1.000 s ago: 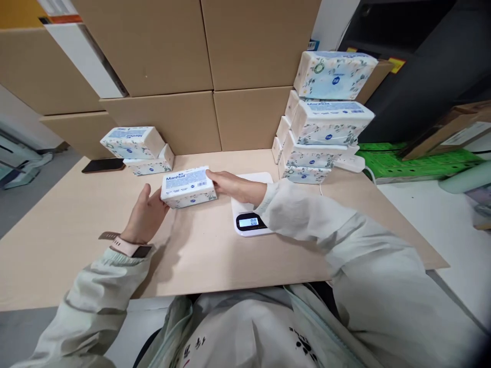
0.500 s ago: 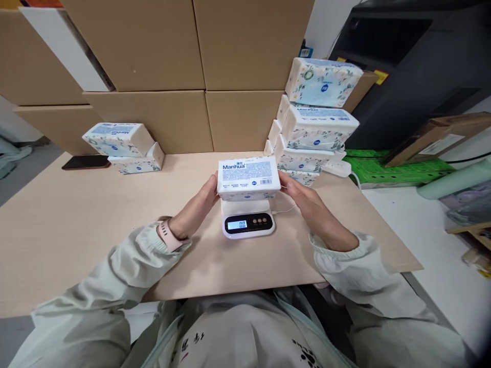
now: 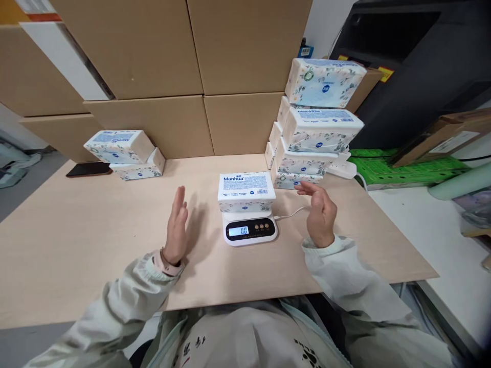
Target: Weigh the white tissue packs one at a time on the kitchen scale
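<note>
A white and blue tissue pack marked "Manhua" rests on a small white digital scale, whose lit display reads 0.0. To the left of the pack, my left hand is raised with its fingers stretched out, holding nothing. On the other side, my right hand hovers apart from the pack, empty, with its fingers extended and slightly bent. A thin white cable runs from the scale's right side toward that hand.
Behind my right hand stands a tall stack of tissue packs. Two more packs sit at the back left, beside a dark phone. Cardboard boxes wall off the table's rear. A green crate lies at the right.
Both hands have let go of the tissue pack and moved apart, left hand leftward and right hand rightward. The pack now sits on the scale.
</note>
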The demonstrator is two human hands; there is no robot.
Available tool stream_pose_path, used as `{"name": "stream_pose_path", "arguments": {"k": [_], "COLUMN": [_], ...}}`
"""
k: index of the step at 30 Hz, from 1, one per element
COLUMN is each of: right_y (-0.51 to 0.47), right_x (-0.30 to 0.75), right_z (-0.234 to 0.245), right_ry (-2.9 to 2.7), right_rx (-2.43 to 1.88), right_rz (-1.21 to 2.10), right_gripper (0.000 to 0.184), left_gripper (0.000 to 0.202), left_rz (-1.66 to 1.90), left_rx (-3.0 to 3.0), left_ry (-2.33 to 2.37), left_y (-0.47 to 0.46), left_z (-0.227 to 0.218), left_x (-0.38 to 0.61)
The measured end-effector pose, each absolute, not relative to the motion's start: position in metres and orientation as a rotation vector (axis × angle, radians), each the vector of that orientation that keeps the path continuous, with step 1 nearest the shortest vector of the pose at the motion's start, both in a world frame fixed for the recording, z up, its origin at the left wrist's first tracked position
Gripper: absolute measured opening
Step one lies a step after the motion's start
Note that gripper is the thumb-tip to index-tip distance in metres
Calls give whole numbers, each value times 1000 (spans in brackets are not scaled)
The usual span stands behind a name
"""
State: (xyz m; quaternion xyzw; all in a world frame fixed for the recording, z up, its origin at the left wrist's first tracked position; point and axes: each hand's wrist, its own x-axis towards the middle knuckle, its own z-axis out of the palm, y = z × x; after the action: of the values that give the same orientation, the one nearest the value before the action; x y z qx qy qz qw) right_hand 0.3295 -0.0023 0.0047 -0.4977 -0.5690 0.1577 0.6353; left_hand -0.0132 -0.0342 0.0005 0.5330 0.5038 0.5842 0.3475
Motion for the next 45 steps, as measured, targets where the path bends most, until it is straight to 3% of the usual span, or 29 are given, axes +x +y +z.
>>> {"name": "stream_pose_path", "arguments": {"k": [3, 10, 45], "right_y": [-1, -2, -6], "right_x": [331, 325, 328], "right_z": [2, -4, -4], "right_ry": [-1200, -1281, -1484], "right_rx": [-1113, -1083, -1070], "right_rz": [344, 377, 308], "right_gripper": [47, 44, 38], "left_gripper": [57, 48, 42], "left_rz": [1659, 1635, 1544], "left_rx": [1356, 1322, 1333], "left_ry": [1339, 1234, 1089], "left_y": [-39, -39, -42], "left_z": [-10, -7, -9], "left_x": [-23, -19, -18]}}
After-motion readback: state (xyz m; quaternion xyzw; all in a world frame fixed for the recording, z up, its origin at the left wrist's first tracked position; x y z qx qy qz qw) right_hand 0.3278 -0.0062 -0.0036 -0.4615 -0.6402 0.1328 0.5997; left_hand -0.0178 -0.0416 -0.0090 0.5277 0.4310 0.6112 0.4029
